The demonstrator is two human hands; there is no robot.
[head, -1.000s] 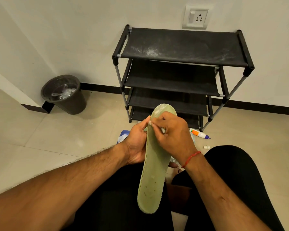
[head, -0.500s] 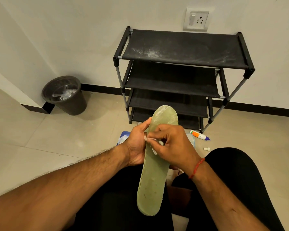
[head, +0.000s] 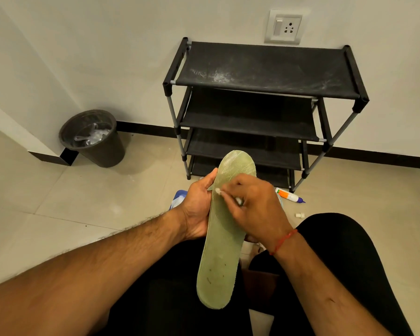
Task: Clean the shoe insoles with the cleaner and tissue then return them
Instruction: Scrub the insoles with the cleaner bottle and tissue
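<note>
Green foam insole [head: 222,238], long and flat, is held over the lap for wiping with a small white tissue wad [head: 219,191].

Left hand [head: 199,209] closes around the insole's left edge near the toe half, bracing it from behind, probably so it does not flex under pressure; the heel end hangs free above the dark trousers. Right hand [head: 257,212] pinches the tissue shut against the insole's upper face. An orange-and-white cleaner bottle [head: 289,195] lies on the tiled floor beside the black shelf rack's [head: 264,69] front right leg, within reach. Dark specks near the heel suggest wiping is unfinished.
</note>
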